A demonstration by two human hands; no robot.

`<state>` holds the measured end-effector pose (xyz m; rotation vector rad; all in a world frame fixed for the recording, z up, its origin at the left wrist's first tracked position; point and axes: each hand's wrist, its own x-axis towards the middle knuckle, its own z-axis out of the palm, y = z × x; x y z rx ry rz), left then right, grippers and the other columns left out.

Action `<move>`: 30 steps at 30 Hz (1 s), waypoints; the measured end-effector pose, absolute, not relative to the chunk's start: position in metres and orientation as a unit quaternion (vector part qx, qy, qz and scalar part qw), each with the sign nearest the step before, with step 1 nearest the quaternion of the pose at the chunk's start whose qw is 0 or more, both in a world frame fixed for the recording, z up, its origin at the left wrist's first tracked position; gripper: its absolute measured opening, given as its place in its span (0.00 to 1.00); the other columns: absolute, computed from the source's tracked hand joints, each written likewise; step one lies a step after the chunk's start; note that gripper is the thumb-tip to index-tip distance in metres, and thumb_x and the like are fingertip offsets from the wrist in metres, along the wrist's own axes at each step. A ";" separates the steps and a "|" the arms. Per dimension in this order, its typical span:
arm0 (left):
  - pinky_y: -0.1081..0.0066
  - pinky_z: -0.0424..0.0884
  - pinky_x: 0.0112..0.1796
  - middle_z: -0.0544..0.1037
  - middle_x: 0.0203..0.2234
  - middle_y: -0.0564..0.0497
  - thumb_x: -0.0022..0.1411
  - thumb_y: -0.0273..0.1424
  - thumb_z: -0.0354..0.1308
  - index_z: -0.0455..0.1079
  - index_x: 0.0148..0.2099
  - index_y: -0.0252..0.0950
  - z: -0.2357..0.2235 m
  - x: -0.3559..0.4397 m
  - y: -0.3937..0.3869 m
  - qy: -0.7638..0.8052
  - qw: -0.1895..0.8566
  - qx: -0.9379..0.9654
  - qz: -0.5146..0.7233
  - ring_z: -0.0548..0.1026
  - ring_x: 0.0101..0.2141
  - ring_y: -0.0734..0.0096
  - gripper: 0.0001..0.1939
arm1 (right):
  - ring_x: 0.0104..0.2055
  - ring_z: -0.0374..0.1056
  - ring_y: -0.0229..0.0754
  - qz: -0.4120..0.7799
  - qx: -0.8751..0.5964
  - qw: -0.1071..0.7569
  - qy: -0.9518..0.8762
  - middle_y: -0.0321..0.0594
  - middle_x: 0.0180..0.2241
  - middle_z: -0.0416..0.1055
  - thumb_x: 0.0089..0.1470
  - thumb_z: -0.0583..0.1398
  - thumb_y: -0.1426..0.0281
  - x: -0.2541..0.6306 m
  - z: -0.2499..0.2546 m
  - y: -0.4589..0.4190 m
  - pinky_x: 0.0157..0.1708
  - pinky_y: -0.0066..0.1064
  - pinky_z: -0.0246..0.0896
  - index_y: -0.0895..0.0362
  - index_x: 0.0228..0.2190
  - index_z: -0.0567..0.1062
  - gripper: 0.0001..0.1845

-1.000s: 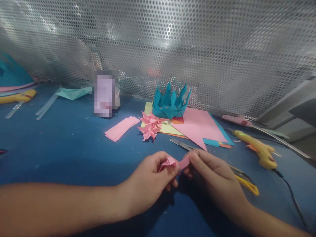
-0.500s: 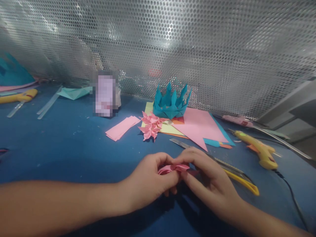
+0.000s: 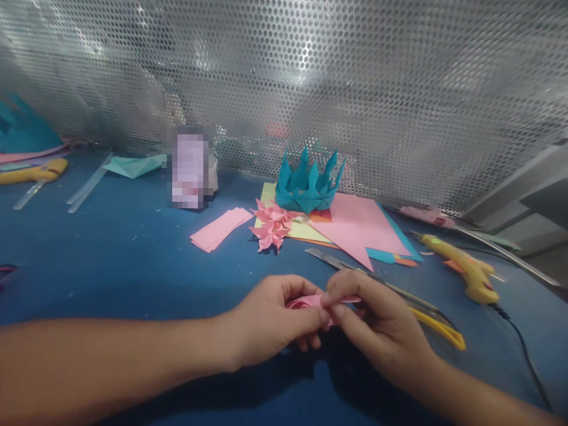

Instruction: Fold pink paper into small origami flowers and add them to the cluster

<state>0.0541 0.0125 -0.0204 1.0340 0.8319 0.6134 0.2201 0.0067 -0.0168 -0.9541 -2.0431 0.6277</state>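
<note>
Paper (image 3: 305, 302) sits pinched by left hand (image 3: 266, 319) and right hand (image 3: 384, 322), 2 thumbs close.

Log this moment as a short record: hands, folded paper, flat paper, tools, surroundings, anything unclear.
Hands: left hand and right hand, both pinching curled pink paper
Folded paper: pink flowers; blue crown behind them
Flat paper: pink strips left of the flowers; coloured sheets under the crown
Tools: knife, partly behind the right hand; yellow glue gun, farther right
Surroundings: blue table, perforated metal panel
Unclear: pixelated item
</note>
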 end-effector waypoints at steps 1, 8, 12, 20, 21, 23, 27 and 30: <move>0.78 0.59 0.22 0.69 0.19 0.57 0.46 0.37 0.65 0.65 0.30 0.32 -0.020 0.054 0.013 0.376 0.751 0.464 0.281 0.66 0.19 0.81 0.16 | 0.23 0.65 0.34 0.252 -0.378 0.392 -0.800 0.33 0.23 0.66 0.49 0.53 0.79 0.220 -0.016 0.007 0.22 0.25 0.62 0.54 0.26 0.67 0.09; 0.77 0.60 0.23 0.72 0.21 0.55 0.45 0.36 0.66 0.66 0.31 0.31 -0.017 0.050 0.014 0.355 0.779 0.443 0.267 0.68 0.20 0.82 0.16 | 0.22 0.64 0.35 0.255 -0.363 0.400 -0.802 0.34 0.22 0.65 0.48 0.53 0.79 0.220 -0.015 0.006 0.22 0.26 0.62 0.54 0.26 0.67 0.09; 0.77 0.60 0.23 0.72 0.21 0.55 0.46 0.33 0.66 0.66 0.31 0.32 -0.017 0.048 0.015 0.356 0.783 0.434 0.268 0.68 0.20 0.81 0.14 | 0.24 0.63 0.35 0.250 -0.342 0.402 -0.812 0.33 0.23 0.63 0.47 0.53 0.81 0.222 -0.019 0.006 0.23 0.27 0.62 0.53 0.27 0.67 0.10; 0.78 0.61 0.22 0.69 0.17 0.56 0.54 0.40 0.58 0.64 0.29 0.33 -0.020 0.050 0.015 0.332 0.787 0.434 0.286 0.68 0.18 0.80 0.15 | 0.31 0.64 0.38 0.285 -0.315 0.376 -0.824 0.36 0.29 0.65 0.54 0.52 0.77 0.229 -0.015 0.005 0.31 0.29 0.63 0.53 0.33 0.68 0.09; 0.78 0.62 0.22 0.69 0.17 0.56 0.55 0.42 0.58 0.63 0.29 0.33 -0.021 0.051 0.014 0.334 0.780 0.444 0.287 0.68 0.19 0.80 0.16 | 0.32 0.64 0.38 0.297 -0.317 0.373 -0.819 0.37 0.30 0.65 0.56 0.51 0.75 0.230 -0.015 0.005 0.32 0.30 0.63 0.53 0.34 0.68 0.07; 0.77 0.63 0.22 0.68 0.16 0.57 0.54 0.44 0.58 0.61 0.30 0.34 -0.023 0.052 0.013 0.342 0.764 0.463 0.291 0.67 0.19 0.79 0.18 | 0.32 0.65 0.38 0.318 -0.331 0.384 -0.801 0.37 0.29 0.65 0.58 0.50 0.69 0.232 -0.015 0.006 0.33 0.29 0.63 0.53 0.32 0.68 0.08; 0.77 0.62 0.22 0.67 0.16 0.57 0.56 0.45 0.56 0.60 0.30 0.34 -0.029 0.053 0.011 0.372 0.725 0.496 0.300 0.66 0.18 0.80 0.18 | 0.29 0.66 0.37 0.331 -0.399 0.391 -0.760 0.36 0.28 0.67 0.56 0.54 0.66 0.228 -0.017 0.007 0.28 0.26 0.63 0.54 0.31 0.68 0.05; 0.77 0.62 0.21 0.67 0.17 0.57 0.59 0.44 0.53 0.60 0.31 0.35 -0.031 0.051 0.009 0.396 0.686 0.526 0.312 0.65 0.18 0.80 0.16 | 0.26 0.67 0.37 0.321 -0.438 0.362 -0.758 0.35 0.25 0.69 0.53 0.56 0.69 0.223 -0.017 0.008 0.26 0.25 0.63 0.55 0.28 0.70 0.04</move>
